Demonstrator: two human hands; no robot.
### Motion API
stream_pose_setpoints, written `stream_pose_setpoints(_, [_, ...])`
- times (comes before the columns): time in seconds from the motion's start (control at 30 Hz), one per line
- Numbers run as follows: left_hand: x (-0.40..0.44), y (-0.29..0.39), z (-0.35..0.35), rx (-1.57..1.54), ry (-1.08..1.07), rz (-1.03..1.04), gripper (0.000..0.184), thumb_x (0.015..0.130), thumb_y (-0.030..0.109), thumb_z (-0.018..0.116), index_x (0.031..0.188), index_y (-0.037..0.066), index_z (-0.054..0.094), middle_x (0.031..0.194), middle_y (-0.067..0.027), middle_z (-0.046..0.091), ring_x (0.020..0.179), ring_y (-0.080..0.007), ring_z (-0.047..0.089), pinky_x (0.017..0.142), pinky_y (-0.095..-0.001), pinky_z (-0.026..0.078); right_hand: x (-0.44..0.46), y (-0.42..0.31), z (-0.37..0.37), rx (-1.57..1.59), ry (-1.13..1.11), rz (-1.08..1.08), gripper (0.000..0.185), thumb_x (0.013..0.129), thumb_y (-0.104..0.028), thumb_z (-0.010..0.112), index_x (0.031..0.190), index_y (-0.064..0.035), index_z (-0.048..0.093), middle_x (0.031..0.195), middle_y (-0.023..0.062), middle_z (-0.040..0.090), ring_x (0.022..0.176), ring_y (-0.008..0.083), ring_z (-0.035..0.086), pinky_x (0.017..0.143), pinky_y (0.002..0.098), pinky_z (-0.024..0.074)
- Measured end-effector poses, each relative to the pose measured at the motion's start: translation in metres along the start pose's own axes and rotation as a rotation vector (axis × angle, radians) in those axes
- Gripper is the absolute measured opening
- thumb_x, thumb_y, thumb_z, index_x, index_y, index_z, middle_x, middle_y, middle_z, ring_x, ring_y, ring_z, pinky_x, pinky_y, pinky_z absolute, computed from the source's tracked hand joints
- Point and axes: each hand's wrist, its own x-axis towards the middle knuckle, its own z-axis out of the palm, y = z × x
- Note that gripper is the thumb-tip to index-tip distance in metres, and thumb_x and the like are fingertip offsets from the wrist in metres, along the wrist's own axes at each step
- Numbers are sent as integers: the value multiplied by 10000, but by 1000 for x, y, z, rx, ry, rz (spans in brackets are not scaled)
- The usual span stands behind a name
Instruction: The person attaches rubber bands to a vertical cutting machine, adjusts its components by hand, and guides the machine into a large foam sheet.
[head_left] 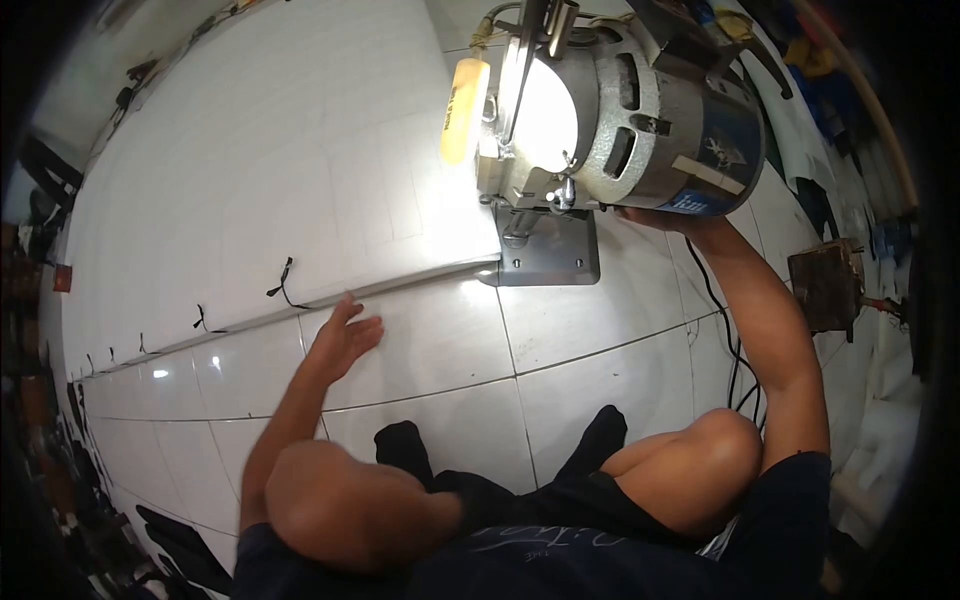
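Note:
A cloth cutting machine (pixel 640 120) with a round grey motor housing stands at the edge of a thick white layered stack (pixel 250 170). Its flat metal base plate (pixel 560 262) rests on the tiled floor, partly at the stack's corner. My right hand (pixel 665 218) holds the underside of the motor housing on its near side; most of the fingers are hidden by the housing. Just off the stack's near edge, my left hand (pixel 350 335) is open, fingers spread, holding nothing. A yellow piece with dark lettering (pixel 464 110) hangs on the machine's left side.
Several thin black ties (pixel 287 285) stick out along the stack's near edge. A black cable (pixel 735 350) runs over the floor at right, near a worn brown box-like object (pixel 826 285). My feet (pixel 403 450) and knees are close below. Assorted items line the left border.

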Motion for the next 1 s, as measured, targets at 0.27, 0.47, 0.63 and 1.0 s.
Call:
stream_pose_setpoints(0.27, [-69, 106, 52, 1622, -113, 868, 427, 865, 316, 699, 1153, 15, 606, 1065, -133, 618, 957, -234, 584, 859, -364, 485, 22, 2, -2, -144, 35, -82, 409, 879, -394, 559, 1183, -127, 498, 1210, 81, 532, 1130, 250, 510, 953, 466, 425])
stream_pose_setpoints(0.47, [16, 79, 104, 1774, -174, 1182, 727, 797, 513, 709, 1392, 163, 481, 1458, -216, 365, 1356, -415, 328, 1114, -539, 262, 28, -4, -3, -316, 94, -142, 446, 884, -408, 554, 1218, -125, 466, 1244, 82, 504, 1158, 247, 490, 973, 463, 414])
stream_pose_setpoints(0.63, [43, 58, 114, 1932, -155, 1268, 801, 769, 632, 670, 1424, 221, 461, 1509, -216, 306, 1409, -434, 243, 1145, -603, 120, 30, -8, -8, -456, 120, -192, 479, 888, -420, 550, 1247, -123, 439, 1272, 83, 481, 1182, 244, 473, 989, 460, 404])
stream_pose_setpoints(1.0, [56, 54, 108, 1861, -147, 1303, 792, 760, 636, 667, 1418, 239, 473, 1506, -210, 318, 1405, -437, 249, 1138, -608, 118, 29, -15, -11, -657, 132, -295, 552, 897, -446, 541, 1312, -119, 379, 1334, 86, 429, 1234, 239, 436, 1025, 453, 383])
